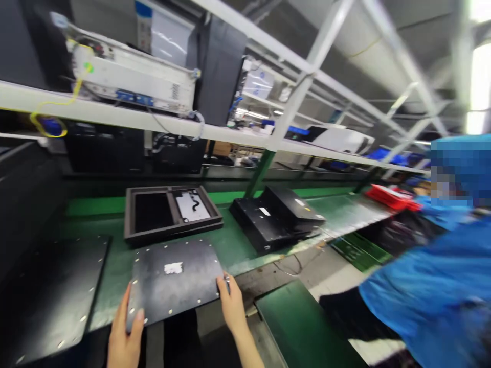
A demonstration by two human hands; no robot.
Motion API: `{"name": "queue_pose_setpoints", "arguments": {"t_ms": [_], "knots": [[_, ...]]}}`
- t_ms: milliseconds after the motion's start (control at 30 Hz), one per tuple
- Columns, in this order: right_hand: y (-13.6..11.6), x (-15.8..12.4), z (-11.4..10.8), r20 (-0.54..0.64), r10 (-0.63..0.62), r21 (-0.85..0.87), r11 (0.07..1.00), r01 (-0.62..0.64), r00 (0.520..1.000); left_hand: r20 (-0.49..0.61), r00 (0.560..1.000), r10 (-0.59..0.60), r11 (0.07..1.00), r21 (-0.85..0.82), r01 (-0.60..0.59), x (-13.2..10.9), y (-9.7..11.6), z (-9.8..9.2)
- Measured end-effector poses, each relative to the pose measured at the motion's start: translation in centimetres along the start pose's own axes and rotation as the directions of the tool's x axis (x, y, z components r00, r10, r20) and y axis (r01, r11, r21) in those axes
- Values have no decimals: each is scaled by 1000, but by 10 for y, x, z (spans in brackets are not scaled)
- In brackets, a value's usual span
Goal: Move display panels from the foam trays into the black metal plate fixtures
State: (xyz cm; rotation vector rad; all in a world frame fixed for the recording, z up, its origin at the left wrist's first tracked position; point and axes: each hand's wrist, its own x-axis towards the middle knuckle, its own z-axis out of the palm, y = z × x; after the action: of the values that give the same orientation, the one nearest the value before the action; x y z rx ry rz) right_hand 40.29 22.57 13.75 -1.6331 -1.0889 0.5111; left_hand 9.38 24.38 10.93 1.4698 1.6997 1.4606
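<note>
A flat black metal plate (174,278) with small studs and a white label lies at the near edge of the green conveyor belt (233,245). My left hand (125,335) grips its near left corner, thumb on top. My right hand (230,301) holds its right edge, fingers closed over the rim. The plate juts a little past the belt's edge toward me.
A black open-frame tray (171,212) sits behind the plate; black enclosures (276,217) lie further right. Another black plate (49,291) lies left. A co-worker in blue (437,286) stands at right. A white shelf rail (115,117) with equipment runs overhead.
</note>
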Motion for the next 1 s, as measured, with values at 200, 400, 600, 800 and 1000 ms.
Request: {"name": "queue_pose_setpoints", "arguments": {"t_ms": [200,400,600,800,1000], "knots": [[-3,25,-32,234,3,-168,985,37,972,174,985,6,994,-111,14,-1,-12,-7],[-33,73,-61,169,-116,-241,958,155,979,204,979,25,993,-116,-1,-5,-22,-3],[-84,105,-12,342,-301,-227,893,389,890,201,978,55,993,-118,-32,-7,-14,-5],[-127,142,72,486,-325,-253,836,486,811,185,981,58,993,-108,-38,-8,-10,-2],[-162,205,126,427,-261,-403,802,440,866,155,986,58,993,-109,-41,-8,-17,1]]}}
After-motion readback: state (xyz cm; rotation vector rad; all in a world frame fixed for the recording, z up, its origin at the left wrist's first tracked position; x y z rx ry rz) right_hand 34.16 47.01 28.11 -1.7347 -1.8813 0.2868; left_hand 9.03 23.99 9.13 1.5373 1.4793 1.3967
